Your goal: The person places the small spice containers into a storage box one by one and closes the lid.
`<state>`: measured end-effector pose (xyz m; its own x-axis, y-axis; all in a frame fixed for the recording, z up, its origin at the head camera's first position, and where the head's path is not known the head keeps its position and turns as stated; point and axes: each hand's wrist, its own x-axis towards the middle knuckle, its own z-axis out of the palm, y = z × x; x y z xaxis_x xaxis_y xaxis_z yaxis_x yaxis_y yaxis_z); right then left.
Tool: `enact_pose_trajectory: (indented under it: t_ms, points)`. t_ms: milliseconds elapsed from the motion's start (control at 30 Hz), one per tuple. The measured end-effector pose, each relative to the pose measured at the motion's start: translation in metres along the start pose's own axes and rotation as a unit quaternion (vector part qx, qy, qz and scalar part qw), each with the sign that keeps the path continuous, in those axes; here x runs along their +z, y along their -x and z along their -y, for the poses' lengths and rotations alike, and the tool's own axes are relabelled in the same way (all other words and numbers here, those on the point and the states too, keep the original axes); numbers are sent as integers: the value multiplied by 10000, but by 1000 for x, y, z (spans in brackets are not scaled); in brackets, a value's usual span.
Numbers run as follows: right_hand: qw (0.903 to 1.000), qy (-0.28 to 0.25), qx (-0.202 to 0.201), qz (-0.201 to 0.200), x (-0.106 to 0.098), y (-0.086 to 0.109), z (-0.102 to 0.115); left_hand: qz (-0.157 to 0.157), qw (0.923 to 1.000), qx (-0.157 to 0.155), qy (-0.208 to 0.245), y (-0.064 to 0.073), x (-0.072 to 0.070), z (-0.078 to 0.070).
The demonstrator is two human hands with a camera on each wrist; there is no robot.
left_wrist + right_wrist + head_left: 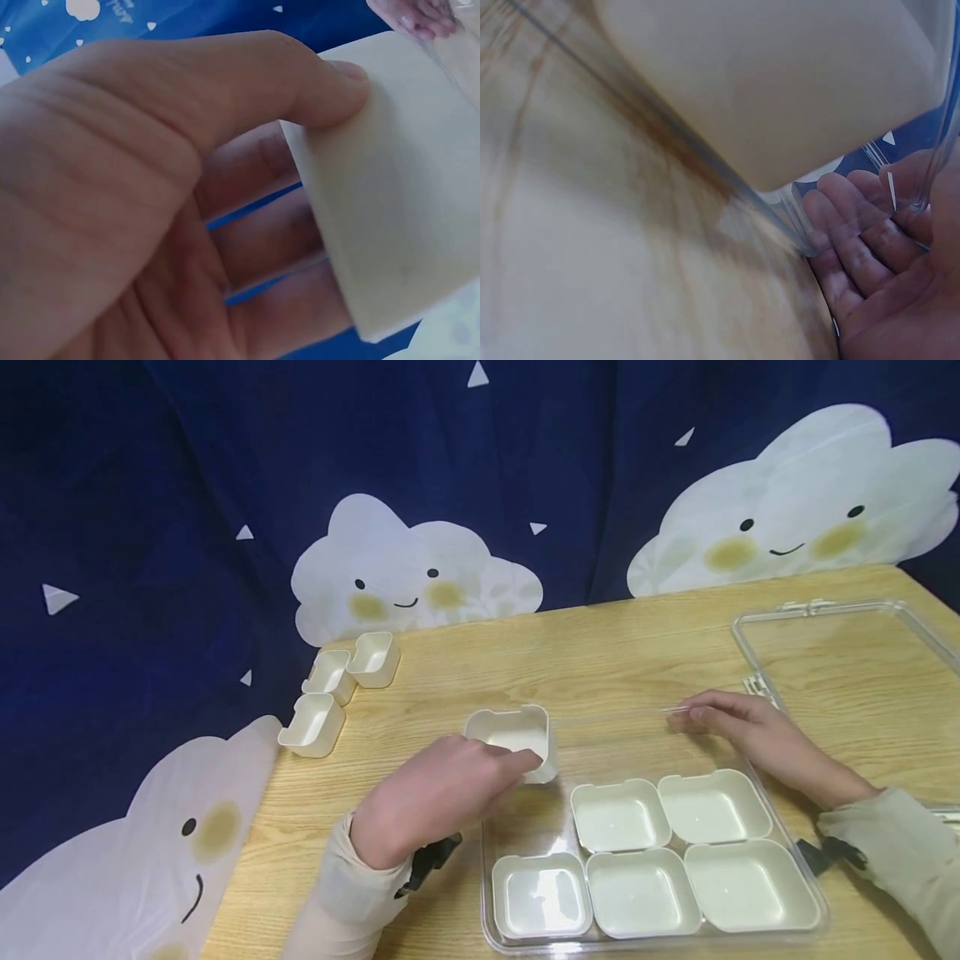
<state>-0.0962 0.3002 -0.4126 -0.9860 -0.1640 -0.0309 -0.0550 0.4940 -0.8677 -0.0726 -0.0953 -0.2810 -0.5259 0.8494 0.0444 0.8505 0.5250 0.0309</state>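
Observation:
My left hand pinches a small cream plastic box by its near wall, over the far left part of a clear plastic case. In the left wrist view the thumb presses one face of the box and the other fingers lie behind it. My right hand grips the case's far right corner. In the right wrist view its thumb is over the rim and its fingers are against the outside. Several open cream boxes sit in the case, along the near side and at the right.
Three more cream boxes, a far one, a middle one and a near one, stand at the table's left edge. A clear lid with white clips lies at the right. Behind the wooden table hangs a dark blue cloud-print cloth.

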Motion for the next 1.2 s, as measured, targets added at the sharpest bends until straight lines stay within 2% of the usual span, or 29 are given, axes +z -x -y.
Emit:
enact_pose_trajectory:
  t_ms: [233, 400, 833, 1200]
  points:
    - [9999, 67, -10, 75, -2, 1, -2, 113, 9996, 187, -187, -4, 3, -6]
    - [10000, -36, 25, -2, 0, 1, -3, 70, 9990, 323, -317, -5, 6, -8]
    - [10000, -83, -8, 4, -1, -2, -1, 129, 9995, 270, -125, -8, 6, -9]
    - [10000, -29, 22, 21, 0, -1, -3, 244, 9993, 239, -176, -10, 11, -12]
